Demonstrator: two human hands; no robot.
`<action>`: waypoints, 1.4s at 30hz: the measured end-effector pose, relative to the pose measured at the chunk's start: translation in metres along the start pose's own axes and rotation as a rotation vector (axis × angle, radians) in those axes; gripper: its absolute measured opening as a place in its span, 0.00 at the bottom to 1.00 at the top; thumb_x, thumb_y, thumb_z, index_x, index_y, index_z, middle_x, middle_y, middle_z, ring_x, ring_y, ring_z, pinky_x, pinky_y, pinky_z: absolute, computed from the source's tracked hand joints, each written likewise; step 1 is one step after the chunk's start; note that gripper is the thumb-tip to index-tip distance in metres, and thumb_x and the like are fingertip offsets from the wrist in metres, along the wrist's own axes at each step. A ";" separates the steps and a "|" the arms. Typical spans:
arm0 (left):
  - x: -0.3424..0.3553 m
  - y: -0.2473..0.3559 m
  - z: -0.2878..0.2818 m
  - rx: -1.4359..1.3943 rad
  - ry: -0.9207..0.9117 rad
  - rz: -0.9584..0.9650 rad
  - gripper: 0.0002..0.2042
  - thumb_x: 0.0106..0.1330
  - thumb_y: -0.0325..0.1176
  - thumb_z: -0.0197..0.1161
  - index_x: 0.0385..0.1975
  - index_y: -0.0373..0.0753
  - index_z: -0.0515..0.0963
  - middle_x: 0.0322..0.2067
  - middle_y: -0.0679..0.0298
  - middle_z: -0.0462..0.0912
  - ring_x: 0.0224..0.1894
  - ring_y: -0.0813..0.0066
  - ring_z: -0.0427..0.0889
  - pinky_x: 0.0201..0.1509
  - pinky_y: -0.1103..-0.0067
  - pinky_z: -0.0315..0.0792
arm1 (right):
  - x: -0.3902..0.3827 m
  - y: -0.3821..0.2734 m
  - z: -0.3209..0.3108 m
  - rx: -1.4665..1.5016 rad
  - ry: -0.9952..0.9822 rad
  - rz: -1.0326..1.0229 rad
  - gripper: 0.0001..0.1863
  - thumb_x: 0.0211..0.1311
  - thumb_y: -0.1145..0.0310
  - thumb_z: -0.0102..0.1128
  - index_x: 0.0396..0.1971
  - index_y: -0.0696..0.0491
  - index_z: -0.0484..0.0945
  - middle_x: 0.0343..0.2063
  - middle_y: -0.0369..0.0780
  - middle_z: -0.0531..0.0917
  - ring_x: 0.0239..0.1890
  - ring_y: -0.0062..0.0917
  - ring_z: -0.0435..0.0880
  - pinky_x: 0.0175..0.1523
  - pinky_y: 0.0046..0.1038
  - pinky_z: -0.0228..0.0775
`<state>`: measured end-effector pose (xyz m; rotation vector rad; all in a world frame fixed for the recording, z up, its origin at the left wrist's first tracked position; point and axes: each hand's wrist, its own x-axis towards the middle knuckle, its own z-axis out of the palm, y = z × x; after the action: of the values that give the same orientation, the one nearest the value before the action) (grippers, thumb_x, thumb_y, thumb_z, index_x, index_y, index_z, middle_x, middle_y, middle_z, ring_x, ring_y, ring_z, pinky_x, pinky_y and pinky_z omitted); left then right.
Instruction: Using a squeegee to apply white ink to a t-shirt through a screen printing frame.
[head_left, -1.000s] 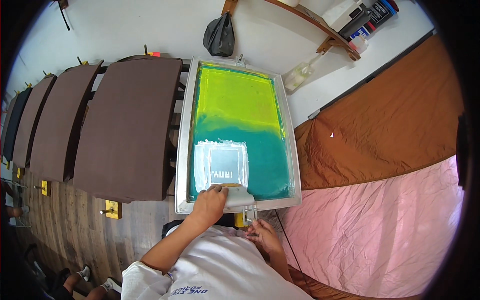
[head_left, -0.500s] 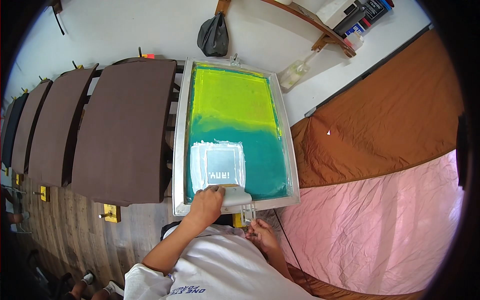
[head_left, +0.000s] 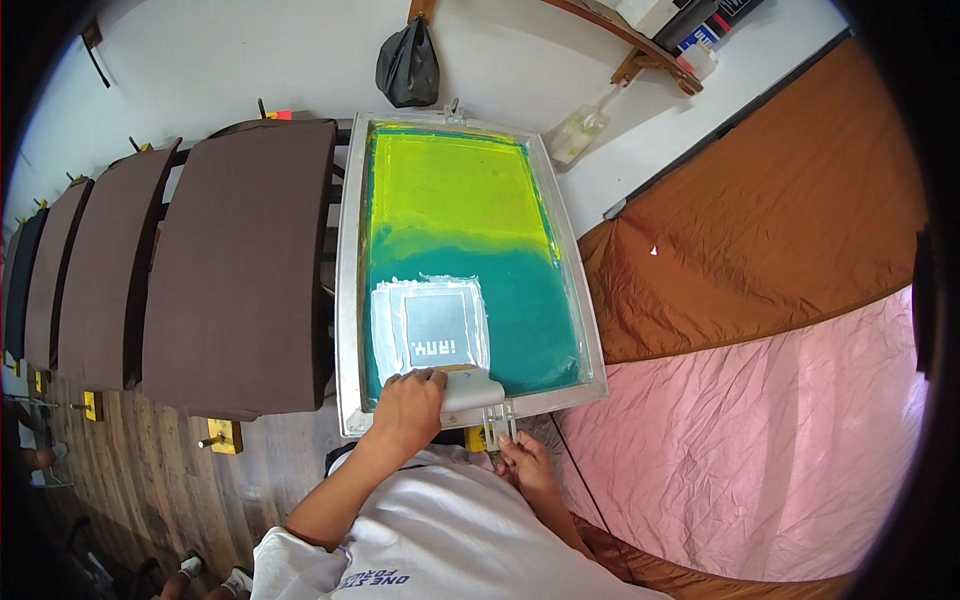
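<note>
A screen printing frame point(head_left: 351, 300) with a silvery rim lies in front of me. Its mesh point(head_left: 520, 320) is yellow-green at the far part and teal nearer me. White ink surrounds a greyish square stencil area point(head_left: 437, 318) at the near left. My left hand point(head_left: 407, 412) is closed around a squeegee point(head_left: 472, 390) with a pale grey body, resting at the frame's near end. Below that end, my right hand point(head_left: 527, 464) pinches a metal bracket point(head_left: 499, 425) fixed at the near rim; its fingertips are partly hidden.
Several brown-covered printing boards point(head_left: 240, 270) stand in a row to the left, with yellow blocks point(head_left: 222, 437) at their near ends. Brown and pink sheeting point(head_left: 740, 430) spreads on the right. A black bag point(head_left: 408, 65) hangs on the wall, near a shelf point(head_left: 635, 45). Another person's feet point(head_left: 190, 565) show at lower left.
The view has shifted slightly, so the frame and boards sit a little further left. Both hands keep their places on the squeegee and the bracket.
</note>
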<state>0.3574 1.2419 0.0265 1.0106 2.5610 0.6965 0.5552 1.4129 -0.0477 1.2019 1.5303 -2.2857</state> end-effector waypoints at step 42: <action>0.006 0.002 -0.010 -0.031 -0.059 -0.040 0.18 0.47 0.22 0.63 0.42 0.34 0.79 0.35 0.50 0.84 0.35 0.51 0.84 0.42 0.65 0.78 | -0.002 0.010 0.014 -0.162 0.085 -0.248 0.14 0.71 0.62 0.54 0.26 0.51 0.67 0.15 0.29 0.65 0.17 0.12 0.61 0.23 0.19 0.52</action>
<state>0.3502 1.2440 0.0360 0.9524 2.5050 0.6836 0.5541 1.3966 -0.0514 1.1367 1.9530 -2.2228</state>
